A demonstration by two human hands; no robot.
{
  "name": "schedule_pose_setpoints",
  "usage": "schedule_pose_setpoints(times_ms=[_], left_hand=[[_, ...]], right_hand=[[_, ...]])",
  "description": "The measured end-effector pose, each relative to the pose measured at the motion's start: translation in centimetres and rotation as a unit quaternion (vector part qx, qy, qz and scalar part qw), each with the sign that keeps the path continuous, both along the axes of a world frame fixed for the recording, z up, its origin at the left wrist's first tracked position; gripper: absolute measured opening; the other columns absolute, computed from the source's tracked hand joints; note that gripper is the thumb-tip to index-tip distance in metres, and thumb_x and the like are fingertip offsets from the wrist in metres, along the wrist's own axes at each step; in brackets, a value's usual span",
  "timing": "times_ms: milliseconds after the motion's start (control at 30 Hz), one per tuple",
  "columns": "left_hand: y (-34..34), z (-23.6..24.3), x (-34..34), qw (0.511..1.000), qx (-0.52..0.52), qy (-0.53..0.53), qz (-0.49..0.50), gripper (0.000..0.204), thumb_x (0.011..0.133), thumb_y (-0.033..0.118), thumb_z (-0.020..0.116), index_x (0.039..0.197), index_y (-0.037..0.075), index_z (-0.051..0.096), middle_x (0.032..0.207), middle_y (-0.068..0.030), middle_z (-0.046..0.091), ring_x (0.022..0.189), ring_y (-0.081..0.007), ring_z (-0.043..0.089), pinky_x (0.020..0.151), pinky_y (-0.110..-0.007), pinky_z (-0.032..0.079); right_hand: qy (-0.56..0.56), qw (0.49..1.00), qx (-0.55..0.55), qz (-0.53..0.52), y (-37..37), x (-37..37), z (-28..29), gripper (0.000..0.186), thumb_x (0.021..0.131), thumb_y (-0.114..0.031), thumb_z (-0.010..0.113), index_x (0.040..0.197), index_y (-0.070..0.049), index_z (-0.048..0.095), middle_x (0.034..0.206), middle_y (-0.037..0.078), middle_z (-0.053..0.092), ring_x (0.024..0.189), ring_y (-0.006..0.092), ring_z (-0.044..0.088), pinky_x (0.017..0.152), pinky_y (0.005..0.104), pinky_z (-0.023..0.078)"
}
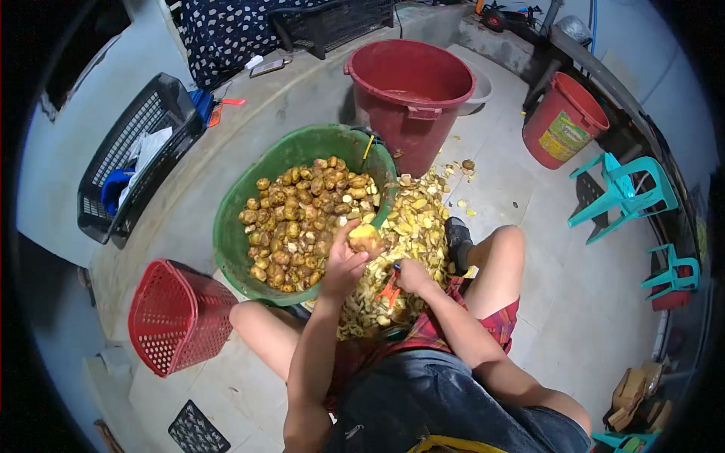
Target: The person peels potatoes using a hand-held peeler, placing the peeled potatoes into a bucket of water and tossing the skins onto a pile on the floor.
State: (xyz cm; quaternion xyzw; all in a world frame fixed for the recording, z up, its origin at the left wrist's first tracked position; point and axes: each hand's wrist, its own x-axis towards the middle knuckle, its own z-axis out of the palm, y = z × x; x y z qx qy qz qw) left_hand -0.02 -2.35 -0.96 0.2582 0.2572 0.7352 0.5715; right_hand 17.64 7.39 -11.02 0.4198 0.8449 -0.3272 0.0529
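My left hand (347,264) is closed around a partly peeled potato (366,242), its top showing yellow flesh and its lower side brown skin. It holds the potato over the near right rim of a green tub (230,260) of brown potatoes (291,208), with some paler peeled pieces among them. Just right and nearer, my right hand (412,276) is closed on a small hand tool (391,290) with an orange part and a dark end; its exact kind is unclear. A heap of yellow potato peelings (411,226) spreads over the floor beside the tub, between my legs.
Behind the tub stands a big red bin (396,128), with a pale basin (479,89) partly behind it. A red perforated basket (185,317) is at left, a black crate (136,158) on the ledge. Right are a red bucket (563,124) and turquoise chairs (625,189).
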Motion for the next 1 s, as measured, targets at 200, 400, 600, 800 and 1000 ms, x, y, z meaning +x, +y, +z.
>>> schedule_pose_setpoints(times_ms=[200, 400, 600, 800, 1000], left_hand=[[1.1, -2.7, -0.4, 0.990, -0.074, 0.056, 0.103, 0.052, 0.086, -0.007, 0.055, 0.134, 0.001, 0.038, 0.119, -0.0166, 0.055, 0.109, -0.0239, 0.058, 0.096, -0.036, 0.047], [1.6, -3.0, 0.4, 0.973, -0.175, 0.016, 0.149, 0.053, 0.084, -0.009, 0.061, 0.130, 0.000, 0.039, 0.115, -0.0169, 0.059, 0.102, -0.0256, 0.063, 0.090, -0.037, 0.054], [2.0, -4.0, 0.9, 0.976, -0.149, 0.000, 0.158, 0.054, 0.080, -0.009, 0.068, 0.126, -0.002, 0.040, 0.110, -0.0177, 0.061, 0.099, -0.0258, 0.064, 0.086, -0.037, 0.057], [2.0, -3.7, 1.3, 0.962, -0.132, 0.137, 0.194, 0.054, 0.078, -0.010, 0.069, 0.122, 0.000, 0.040, 0.110, -0.0165, 0.059, 0.102, -0.0253, 0.063, 0.087, -0.036, 0.056], [2.0, -3.5, 1.1, 0.914, -0.060, 0.328, 0.230, 0.049, 0.072, -0.011, 0.072, 0.112, -0.002, 0.044, 0.110, -0.0118, 0.054, 0.107, -0.0217, 0.059, 0.089, -0.035, 0.056]], right_hand=[[0.052, 0.998, -0.010, -0.026, -0.2, -0.4, 2.0, 0.029, 0.075, -0.025, 0.075, 0.091, -0.002, 0.068, 0.082, 0.023, 0.067, 0.081, 0.0392, 0.065, 0.074, 0.0442, 0.052], [0.194, 0.976, 0.042, -0.090, -0.8, -1.0, 4.5, 0.040, 0.077, -0.026, 0.075, 0.103, 0.002, 0.066, 0.079, 0.023, 0.066, 0.074, 0.0383, 0.065, 0.070, 0.0425, 0.051], [0.208, 0.974, 0.016, -0.091, -0.9, -1.4, 5.4, 0.038, 0.078, -0.026, 0.076, 0.103, 0.001, 0.066, 0.077, 0.023, 0.066, 0.070, 0.0371, 0.064, 0.069, 0.0414, 0.051], [0.241, 0.966, 0.032, -0.090, -1.1, -1.4, 6.4, 0.037, 0.077, -0.025, 0.077, 0.102, 0.001, 0.066, 0.075, 0.023, 0.065, 0.068, 0.0361, 0.064, 0.068, 0.0405, 0.051], [0.211, 0.974, -0.018, -0.080, -1.7, -2.3, 11.2, 0.037, 0.080, -0.018, 0.074, 0.110, 0.002, 0.065, 0.090, 0.027, 0.066, 0.088, 0.0404, 0.066, 0.078, 0.0421, 0.052]])
